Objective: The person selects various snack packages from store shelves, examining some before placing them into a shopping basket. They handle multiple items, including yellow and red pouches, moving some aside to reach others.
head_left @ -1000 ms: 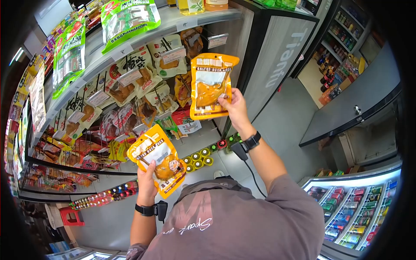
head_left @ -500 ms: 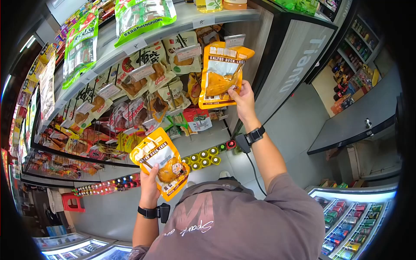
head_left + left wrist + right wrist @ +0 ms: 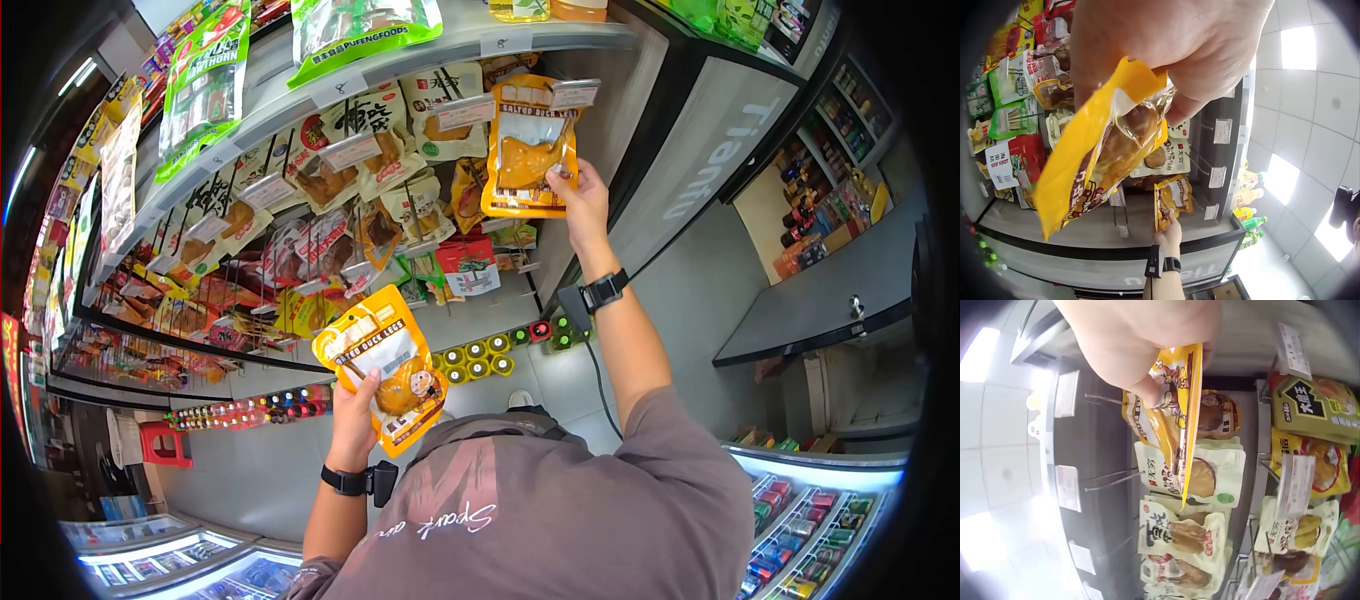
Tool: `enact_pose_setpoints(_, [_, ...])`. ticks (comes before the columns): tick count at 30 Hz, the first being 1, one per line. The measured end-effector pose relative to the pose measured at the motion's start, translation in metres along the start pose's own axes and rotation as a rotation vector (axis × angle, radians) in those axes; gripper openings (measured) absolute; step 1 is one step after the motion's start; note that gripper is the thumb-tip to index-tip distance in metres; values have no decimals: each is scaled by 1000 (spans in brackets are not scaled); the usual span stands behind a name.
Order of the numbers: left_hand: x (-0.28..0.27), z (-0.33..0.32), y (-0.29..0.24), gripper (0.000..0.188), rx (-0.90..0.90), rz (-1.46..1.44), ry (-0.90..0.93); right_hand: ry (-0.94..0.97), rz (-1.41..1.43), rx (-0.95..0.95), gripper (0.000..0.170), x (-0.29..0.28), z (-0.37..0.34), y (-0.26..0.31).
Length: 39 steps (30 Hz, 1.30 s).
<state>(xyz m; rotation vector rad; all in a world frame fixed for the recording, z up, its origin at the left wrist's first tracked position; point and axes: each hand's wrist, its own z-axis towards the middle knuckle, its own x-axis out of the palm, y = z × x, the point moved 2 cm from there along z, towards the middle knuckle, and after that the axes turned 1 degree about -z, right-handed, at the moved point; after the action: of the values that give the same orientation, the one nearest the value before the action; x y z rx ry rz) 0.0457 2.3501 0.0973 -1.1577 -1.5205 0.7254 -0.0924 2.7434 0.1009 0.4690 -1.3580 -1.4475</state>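
Observation:
In the head view the right hand [image 3: 585, 200] pinches the lower edge of an orange duck-leg pouch [image 3: 528, 150], held up beside the price tag at the rack's right end. Lower down, the left hand [image 3: 354, 420] grips a second orange pouch [image 3: 405, 385] by its side, away from the rack and near the shirt. The left wrist view shows this pouch [image 3: 1129, 134] close up under the left hand [image 3: 1166, 37]. From the right wrist view, the right hand's [image 3: 1147, 337] thumb presses on its pouch [image 3: 1179, 394], near a metal hook; whether they touch, I cannot tell.
Hooks with hanging snack pouches [image 3: 430, 205] fill the curved rack under a shelf edge [image 3: 400, 68]. A grey side panel [image 3: 690, 150] bounds it at right. Bottles [image 3: 475, 360] stand on the floor; drink coolers [image 3: 820, 515] are at lower right.
The right hand and its pouch have moved up toward the rack's top right hooks and price tag. The left hand still holds its pouch, slightly shifted right. The head view has shifted a little.

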Motion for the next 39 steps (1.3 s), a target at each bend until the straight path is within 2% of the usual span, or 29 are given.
enact_pose_setpoints(2, [-3, 1, 1, 31, 4, 0, -8, -60, -375, -60, 33, -3, 27, -11])
enact_pose_setpoints(4, [-3, 1, 1, 30, 10, 1, -5, -99, -432, -132, 32, 2, 52, -14])
enact_pose_setpoints(6, [-2, -1, -1, 31, 17, 40, -24, -179, -796, -158, 37, 10, 69, -9])
enact_pose_setpoints(10, [-2, -8, -5, 31, 15, 45, -11, -162, -820, -168, 30, 17, 103, -34])
enact_pose_setpoints(12, [-6, -10, -6, 31, 23, 42, -31, -216, -1054, -148, 26, 12, 119, -59])
enact_pose_setpoints(14, [-17, -11, -2, 36, 47, 88, 2, -156, -1059, -187, 23, 1, 124, -82])
enact_pose_setpoints(16, [-24, -12, -1, 36, 33, 46, -29, -395, -1287, -601, 22, 10, 96, -70])
enact_pose_setpoints(18, [-30, -11, 0, 36, 41, 26, -52, -262, -860, -416, 23, 25, 42, -57])
enact_pose_setpoints(20, [-34, -7, 2, 37, 17, 43, -36, 183, -715, -90, 26, 46, -28, -56])
enact_pose_setpoints(21, [-31, -5, 1, 36, -5, -25, -43, 404, -427, 252, 27, 67, -71, -40])
enact_pose_setpoints(22, [-28, -3, 1, 36, -28, -89, -44, 697, -421, 282, 31, 71, -105, -47])
enact_pose_setpoints(23, [-30, 2, 8, 37, -48, -120, -18, 883, -361, 369, 39, 83, -140, -41])
enact_pose_setpoints(24, [-24, 5, 7, 37, -59, -115, 2, 1014, -306, 341, 45, 87, -169, -52])
enact_pose_setpoints(25, [-14, 8, 5, 38, -77, -159, 58, 1018, -117, 514, 51, 91, -196, -61])
enact_pose_setpoints(26, [-7, 11, 5, 38, -96, -206, 112, 928, 123, 488, 51, 107, -209, -43])
enact_pose_setpoints(28, [3, 18, 5, 39, -116, -184, 161, 791, 159, 634, 46, 104, -210, -36])
enact_pose_setpoints(32, [28, 26, 4, 43, -175, -225, 309, 676, 102, 501, 42, 86, -192, -18])
enact_pose_setpoints(34, [35, 31, 12, 46, -104, -80, 414, 595, 127, 532, 40, 74, -185, -11])
enact_pose_setpoints(36, [39, 37, 14, 50, -59, -41, 429, 485, 12, 356, 38, 63, -171, 0])
enact_pose_setpoints(38, [49, 35, -5, 54, 98, 98, 482, 339, 22, 322, 40, 44, -152, 7])
enact_pose_setpoints(39, [45, 33, -9, 51, 53, 62, 442, 246, 0, 279, 38, 36, -139, 11])
